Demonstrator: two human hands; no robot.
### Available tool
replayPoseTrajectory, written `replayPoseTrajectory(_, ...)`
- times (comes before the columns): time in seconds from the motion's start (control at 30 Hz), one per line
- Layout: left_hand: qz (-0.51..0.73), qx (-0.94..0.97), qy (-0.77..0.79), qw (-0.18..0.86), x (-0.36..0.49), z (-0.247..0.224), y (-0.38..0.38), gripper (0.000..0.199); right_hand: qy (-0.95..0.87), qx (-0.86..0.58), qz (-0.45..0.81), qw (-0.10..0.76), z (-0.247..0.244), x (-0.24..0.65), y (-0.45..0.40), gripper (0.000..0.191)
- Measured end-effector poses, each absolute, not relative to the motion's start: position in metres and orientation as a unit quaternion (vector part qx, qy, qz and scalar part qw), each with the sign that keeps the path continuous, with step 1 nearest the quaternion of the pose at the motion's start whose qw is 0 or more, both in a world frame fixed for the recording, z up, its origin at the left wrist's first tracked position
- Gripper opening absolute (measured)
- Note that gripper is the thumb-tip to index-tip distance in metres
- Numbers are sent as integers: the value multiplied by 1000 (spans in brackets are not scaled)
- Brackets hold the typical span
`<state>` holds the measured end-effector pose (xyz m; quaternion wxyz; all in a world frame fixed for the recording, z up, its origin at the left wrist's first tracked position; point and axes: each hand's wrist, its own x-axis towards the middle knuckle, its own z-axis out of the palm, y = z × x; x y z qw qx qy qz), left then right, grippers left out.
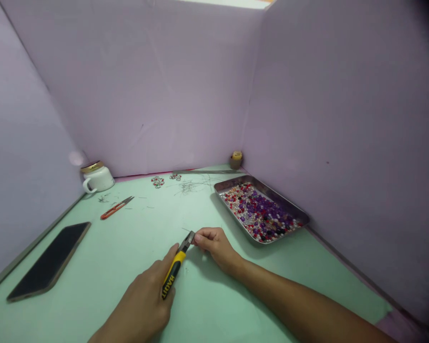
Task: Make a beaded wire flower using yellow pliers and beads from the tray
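My left hand point(146, 295) is wrapped round the yellow and black handles of a pair of pliers point(178, 259), whose metal jaws point up and to the right. A short thin wire point(186, 229) sticks out to the left of the jaws. Right at the jaw tips, my right hand point(214, 245) pinches the wire between thumb and fingers. The held part is mostly hidden by the fingertips. Both hands are over the pale green table point(214, 309).
A metal tray point(260, 242) of mixed beads sits at right. Orange thread snips point(116, 208), a phone point(52, 262) and a white mug point(100, 180) are at left. Beaded pieces point(158, 182), loose wires point(188, 186) and a small pot point(235, 162) lie farther back. Walls enclose the table.
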<state>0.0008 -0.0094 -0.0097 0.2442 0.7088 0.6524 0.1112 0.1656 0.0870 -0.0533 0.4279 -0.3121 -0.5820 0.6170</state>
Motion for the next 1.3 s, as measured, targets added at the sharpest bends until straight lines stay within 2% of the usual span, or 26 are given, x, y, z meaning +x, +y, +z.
replayPoseTrajectory(1.3,68,706,669,221,8,-4,-12,63,-588,-333,610,414,-52,165,87,25)
